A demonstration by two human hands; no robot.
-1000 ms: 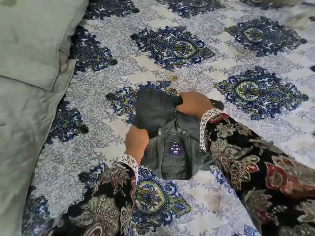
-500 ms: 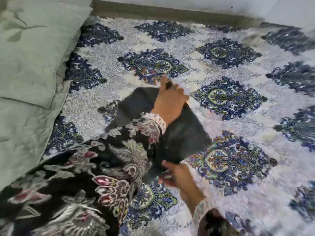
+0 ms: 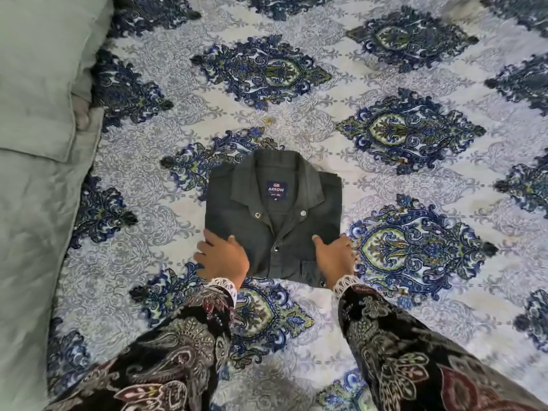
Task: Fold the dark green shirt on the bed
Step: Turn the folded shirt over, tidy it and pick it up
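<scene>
The dark green shirt (image 3: 293,232) lies folded into a compact rectangle in the middle of the bed, front up. Its collar and a blue brand label face away from me, and metal snap buttons run down the placket. My left hand (image 3: 222,258) rests over the shirt's near left corner, thumb on the cloth and fingers spread past the edge onto the bedspread. At the near right corner my right hand (image 3: 335,256) lies the same way, with its fingers over the right edge.
The bedspread (image 3: 415,292) is white with blue and green medallions and fills most of the view. A pale green pillow (image 3: 38,69) and a pale green quilt (image 3: 26,247) lie along the left side. My patterned sleeves reach in from below.
The shirt was turned over from collar-near to front up with the collar far from me. It now lies flat, and both hands have come down onto its near corners.
</scene>
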